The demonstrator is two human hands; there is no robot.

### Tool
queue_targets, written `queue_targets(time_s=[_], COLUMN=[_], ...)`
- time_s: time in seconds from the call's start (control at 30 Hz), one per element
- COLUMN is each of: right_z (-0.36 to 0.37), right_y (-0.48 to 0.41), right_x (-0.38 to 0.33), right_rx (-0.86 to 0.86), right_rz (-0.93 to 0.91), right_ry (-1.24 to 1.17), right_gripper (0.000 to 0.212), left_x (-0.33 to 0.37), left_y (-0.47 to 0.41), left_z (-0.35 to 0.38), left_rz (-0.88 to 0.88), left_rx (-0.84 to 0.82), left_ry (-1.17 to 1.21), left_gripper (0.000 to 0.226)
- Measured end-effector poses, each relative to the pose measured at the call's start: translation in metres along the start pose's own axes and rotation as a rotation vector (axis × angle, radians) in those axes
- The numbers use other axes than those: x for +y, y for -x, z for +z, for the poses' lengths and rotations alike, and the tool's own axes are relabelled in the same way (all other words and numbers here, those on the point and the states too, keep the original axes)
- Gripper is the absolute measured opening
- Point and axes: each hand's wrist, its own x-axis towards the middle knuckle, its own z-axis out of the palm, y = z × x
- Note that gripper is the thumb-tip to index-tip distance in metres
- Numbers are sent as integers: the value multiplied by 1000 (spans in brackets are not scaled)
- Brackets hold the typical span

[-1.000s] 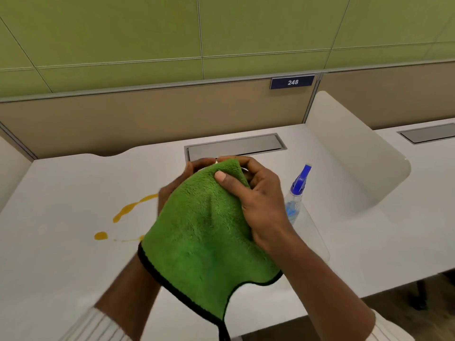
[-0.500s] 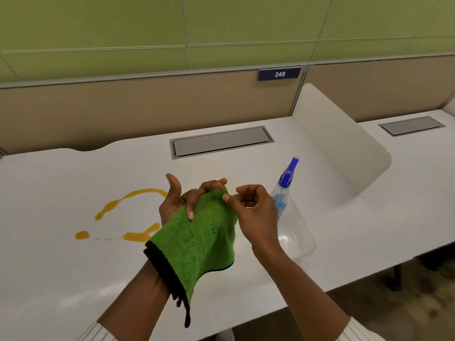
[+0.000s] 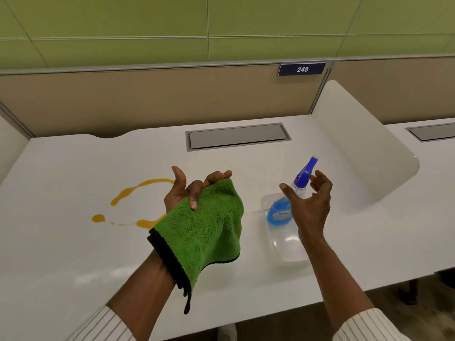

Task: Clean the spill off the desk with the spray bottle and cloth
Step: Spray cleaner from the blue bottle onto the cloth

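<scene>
Spray bottle (image 3: pixel 283 217) — blue liquid, part full.

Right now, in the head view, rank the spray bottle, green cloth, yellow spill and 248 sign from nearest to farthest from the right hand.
From the right hand:
1. Spray bottle, just beyond its open fingers.
2. Green cloth, to its left, in the left hand.
3. Yellow spill, farther left on the desk.
4. 248 sign, on the back partition.

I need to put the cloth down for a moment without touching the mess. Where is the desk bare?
Bare: the near-left desk in front of the orange spill, and the strip between the grey hatch and the hands. Crowded: right of the green cloth, where the spray bottle lies under the open right hand.
</scene>
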Motion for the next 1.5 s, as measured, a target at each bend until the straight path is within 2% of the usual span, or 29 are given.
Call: queue_targets(time_s=[0.07, 0.23, 0.4, 0.6, 0.7, 0.77, 0.93, 1.0, 1.1, 1.23, 1.37, 1.5], right_z=[5, 19, 18, -10, -20, -19, 1, 13, 32, 52, 63, 68], right_y=[-13, -28, -20, -6, 8, 20, 52, 68, 90, 108, 116, 114], right_x=[3, 13, 3, -42, -74, -94, -104, -97, -93, -91, -98, -105], right_rx=[-62, -131, -78, -58, -130, -252, -620, -725, -897, -1021, -1060, -981], right_rz=[8, -85, -169, -446, -601, -643, -541, -472, -374, -337, -372, -306], right_ry=[-19, -42, -78, -62, -45, -74, -309, -373, -347, -229, -193, -173], right_gripper=[85, 50, 51, 49, 59, 51, 6, 18, 7, 10, 11, 34], left_x=[2, 7, 16, 30, 40, 48, 60, 64, 73, 86, 94, 97], left_y=[0, 4, 6, 4, -1, -4, -9, -9, -7, 0, 8, 14], left_z=[-4, -10, -13, -9, -10, -13, -18, -20, -26, -35, -42, -47], left_rz=[16, 45, 65, 115, 137, 154, 181, 196, 233, 278, 316, 328], left_rx=[-48, -64, -15, 73, 100, 96, 26, 34, 52, 72, 108, 117], left_ry=[10, 37, 14, 15, 25, 29, 54, 48, 63, 69, 65, 76], left_gripper=[85, 79, 81, 85, 90, 89, 85, 85, 90, 87, 86, 86])
